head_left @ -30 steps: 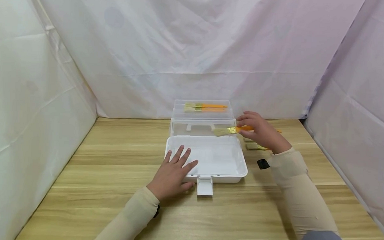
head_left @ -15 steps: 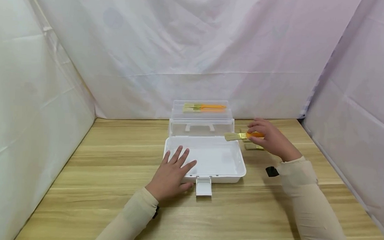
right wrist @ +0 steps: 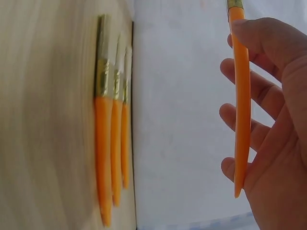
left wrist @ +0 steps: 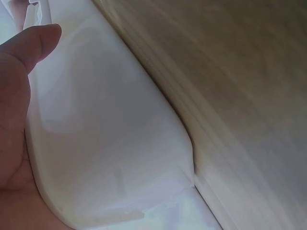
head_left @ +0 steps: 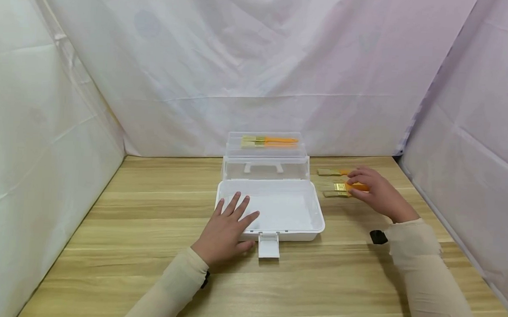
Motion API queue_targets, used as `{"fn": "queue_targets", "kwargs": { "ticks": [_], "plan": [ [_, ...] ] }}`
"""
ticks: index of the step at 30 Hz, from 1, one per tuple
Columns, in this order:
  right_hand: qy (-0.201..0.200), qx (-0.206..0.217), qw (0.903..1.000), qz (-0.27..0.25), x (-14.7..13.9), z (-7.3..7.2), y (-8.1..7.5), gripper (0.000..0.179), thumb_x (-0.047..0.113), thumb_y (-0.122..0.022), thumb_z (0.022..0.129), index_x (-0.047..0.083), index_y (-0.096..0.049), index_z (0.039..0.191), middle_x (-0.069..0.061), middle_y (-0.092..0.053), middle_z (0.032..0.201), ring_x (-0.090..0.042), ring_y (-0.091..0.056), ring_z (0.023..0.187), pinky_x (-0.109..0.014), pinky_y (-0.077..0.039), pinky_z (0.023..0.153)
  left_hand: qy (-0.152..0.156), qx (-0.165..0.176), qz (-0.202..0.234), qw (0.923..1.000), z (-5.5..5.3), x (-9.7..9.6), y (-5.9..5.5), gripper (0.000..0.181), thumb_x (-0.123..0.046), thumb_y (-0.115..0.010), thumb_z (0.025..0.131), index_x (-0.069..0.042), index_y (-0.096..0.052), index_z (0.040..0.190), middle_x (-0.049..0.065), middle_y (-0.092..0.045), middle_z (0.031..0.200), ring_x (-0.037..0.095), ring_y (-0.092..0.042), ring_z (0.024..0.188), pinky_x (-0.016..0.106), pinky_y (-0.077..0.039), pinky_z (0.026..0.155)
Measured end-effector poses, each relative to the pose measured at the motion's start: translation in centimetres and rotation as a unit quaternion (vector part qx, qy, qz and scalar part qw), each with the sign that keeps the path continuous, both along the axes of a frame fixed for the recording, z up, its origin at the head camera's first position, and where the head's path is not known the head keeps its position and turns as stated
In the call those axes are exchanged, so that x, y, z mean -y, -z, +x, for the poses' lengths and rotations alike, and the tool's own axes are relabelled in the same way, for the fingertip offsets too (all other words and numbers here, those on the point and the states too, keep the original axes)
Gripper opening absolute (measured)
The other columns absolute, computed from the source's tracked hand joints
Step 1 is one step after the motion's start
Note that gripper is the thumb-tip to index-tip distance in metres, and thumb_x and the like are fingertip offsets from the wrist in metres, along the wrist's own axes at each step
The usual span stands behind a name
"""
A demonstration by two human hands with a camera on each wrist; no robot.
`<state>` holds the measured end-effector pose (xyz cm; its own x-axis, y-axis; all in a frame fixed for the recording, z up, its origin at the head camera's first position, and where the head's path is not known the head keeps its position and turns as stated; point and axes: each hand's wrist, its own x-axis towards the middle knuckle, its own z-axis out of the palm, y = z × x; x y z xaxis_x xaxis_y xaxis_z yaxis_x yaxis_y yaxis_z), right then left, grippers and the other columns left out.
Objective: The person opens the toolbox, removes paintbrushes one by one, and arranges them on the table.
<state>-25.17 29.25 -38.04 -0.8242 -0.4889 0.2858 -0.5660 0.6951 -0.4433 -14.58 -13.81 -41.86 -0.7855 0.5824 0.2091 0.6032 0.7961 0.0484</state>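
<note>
My right hand (head_left: pixel 376 193) pinches an orange-handled paintbrush (right wrist: pixel 242 105) between thumb and fingers, bristles toward the box. In the right wrist view, three similar paintbrushes (right wrist: pixel 103 143) lie side by side on the table, apart from the held one. From the head, the held brush overlaps them close over the table. My left hand (head_left: pixel 226 232) rests at the front left corner of an opened white plastic box (head_left: pixel 303 234), fingers spread and straight over its rim. The left thumb (left wrist: pixel 45 43) lies against the box's outer wall.
Behind the box stands its raised clear lid (head_left: pixel 237 168) with a white handle (head_left: pixel 264 166). Orange-handled paintbrushes (head_left: pixel 280 140) lie in the lid's upper compartment. A white latch (head_left: pixel 269 246) hangs down in front. White curtains (head_left: pixel 206 73) enclose the wooden table (head_left: pixel 152 187) at back and sides.
My right hand has carried the paintbrush from near the lid's right side, rightward and toward me, over the brushes on the table. The left hand keeps its place on the box.
</note>
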Motion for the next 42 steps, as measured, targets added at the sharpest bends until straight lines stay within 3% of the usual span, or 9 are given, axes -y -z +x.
{"fn": "queue_targets", "kwargs": {
  "ticks": [9, 16, 23, 28, 36, 42],
  "plan": [
    [0.015, 0.026, 0.9995, 0.011, -2.3, -0.2, 1.5, 0.01, 0.005, -0.073, 0.089, 0.002, -0.073, 0.099, -0.024, -0.061, 0.12, -0.055, -0.039, 0.129, -0.069, -0.033, 0.099, 0.001, 0.001, -0.002, 1.0, -0.1, 0.0, 0.0, 0.069, -0.054, -0.067, 0.087, -0.022, -0.051, 0.147, 0.016, -0.031, 0.159, 0.036, -0.012, 0.15, 0.063, -0.017, 0.113],
    [0.006, 0.052, 0.9982, 0.027, -3.9, -0.7, 3.3, 0.008, 0.004, -0.071, 0.091, 0.004, -0.072, 0.098, -0.026, -0.06, 0.121, -0.046, -0.051, 0.117, -0.062, -0.039, 0.094, 0.001, 0.0, -0.002, 1.0, -0.1, 0.2, 0.0, 0.069, -0.054, -0.066, 0.088, -0.022, -0.05, 0.147, 0.016, -0.031, 0.159, 0.036, -0.012, 0.15, 0.063, -0.018, 0.113],
    [0.0, 0.069, 0.9969, 0.038, -4.5, -1.2, 4.8, 0.009, 0.006, -0.073, 0.09, 0.005, -0.074, 0.099, -0.025, -0.059, 0.125, -0.044, -0.052, 0.117, -0.059, -0.039, 0.094, 0.001, -0.002, -0.005, 1.0, 0.0, 0.1, 0.1, 0.069, -0.054, -0.067, 0.088, -0.022, -0.05, 0.147, 0.016, -0.032, 0.158, 0.035, -0.012, 0.15, 0.063, -0.018, 0.113],
    [-0.017, 0.067, 0.9965, 0.047, -4.4, -1.5, 5.1, 0.009, 0.004, -0.072, 0.09, 0.006, -0.075, 0.098, -0.027, -0.06, 0.123, -0.046, -0.053, 0.116, -0.061, -0.04, 0.094, -0.001, -0.002, -0.006, 1.0, 0.0, 0.1, 0.1, 0.069, -0.054, -0.067, 0.088, -0.022, -0.051, 0.147, 0.016, -0.033, 0.158, 0.036, -0.013, 0.15, 0.063, -0.019, 0.113],
    [-0.001, 0.112, 0.9923, 0.052, -4.3, -1.7, 5.0, 0.008, 0.004, -0.069, 0.091, 0.006, -0.073, 0.098, -0.027, -0.057, 0.128, -0.048, -0.048, 0.122, -0.062, -0.035, 0.1, -0.002, -0.006, -0.007, 1.0, 0.0, 0.1, 0.1, 0.069, -0.054, -0.067, 0.088, -0.022, -0.051, 0.146, 0.016, -0.033, 0.158, 0.036, -0.014, 0.15, 0.063, -0.019, 0.113],
    [-0.009, 0.097, 0.9938, 0.054, -4.3, -1.9, 5.1, 0.006, 0.005, -0.071, 0.09, 0.008, -0.074, 0.094, -0.026, -0.06, 0.123, -0.046, -0.052, 0.117, -0.059, -0.038, 0.098, -0.001, 0.004, -0.003, 1.0, 0.0, 0.0, -0.1, 0.069, -0.053, -0.068, 0.088, -0.021, -0.05, 0.147, 0.015, -0.032, 0.158, 0.035, -0.013, 0.15, 0.063, -0.017, 0.113]
  ]
}}
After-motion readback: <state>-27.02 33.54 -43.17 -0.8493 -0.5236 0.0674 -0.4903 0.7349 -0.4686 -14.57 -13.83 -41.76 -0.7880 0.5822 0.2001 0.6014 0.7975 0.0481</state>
